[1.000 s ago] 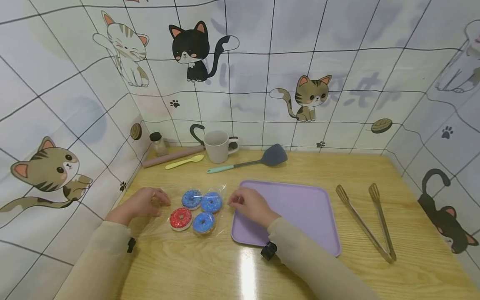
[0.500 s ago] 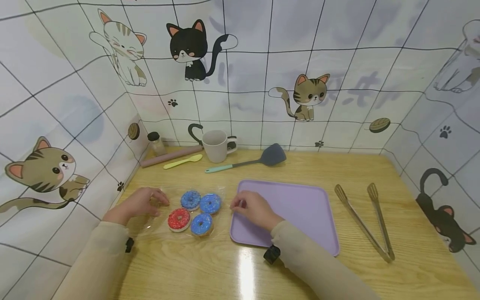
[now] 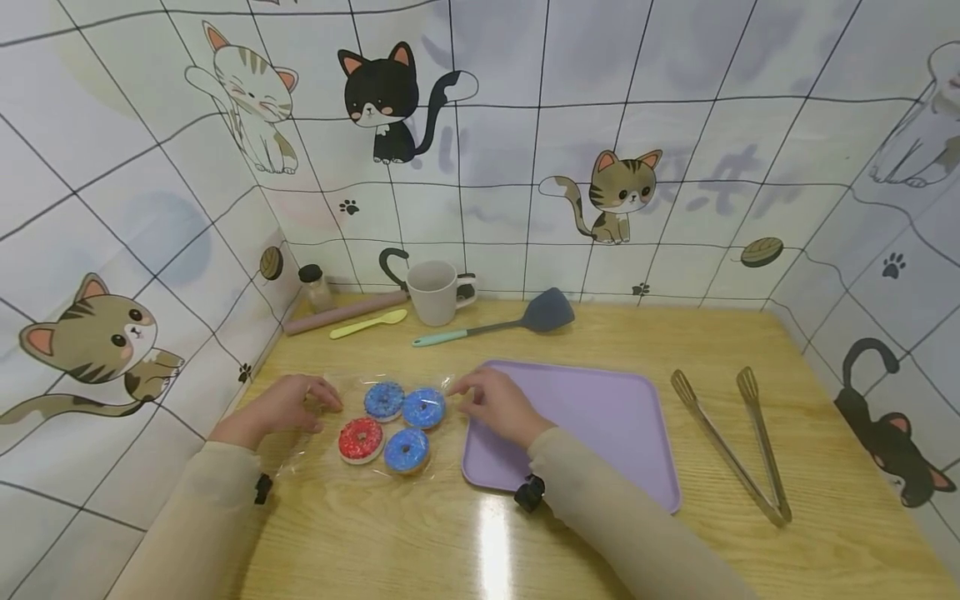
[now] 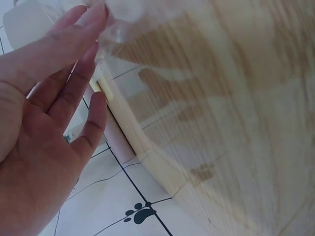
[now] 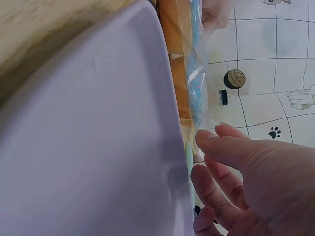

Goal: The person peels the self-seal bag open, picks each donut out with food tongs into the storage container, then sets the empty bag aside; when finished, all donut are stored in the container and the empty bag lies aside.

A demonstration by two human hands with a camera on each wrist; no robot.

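Note:
Several toy-like donuts with icing, two plain blue ones (image 3: 407, 451), a sprinkled blue one (image 3: 385, 401) and a red one (image 3: 361, 440), lie in a clear plastic bag (image 3: 367, 477) on the table. My left hand (image 3: 281, 410) is over the bag's left side, thumb and fingers apart. In the left wrist view, fingertips (image 4: 96, 14) lie close to crinkled film. My right hand (image 3: 504, 404) hovers over the left edge of a lilac tray (image 3: 592, 417), its index fingertip at the bag's right edge. Whether that fingertip touches the film is hard to tell.
Metal tongs (image 3: 738, 450) lie spread right of the tray. Along the back are a spatula (image 3: 547, 311), a grey mug (image 3: 432, 293), a yellow spoon (image 3: 367, 324), a rolling pin (image 3: 345, 312) and a black-lidded jar (image 3: 317, 287). Cat-print cloth walls enclose the table.
My right hand has shifted slightly up and left, its index finger now reaching the bag's edge. The left hand stays at the bag's left side; the donuts lie much as before.

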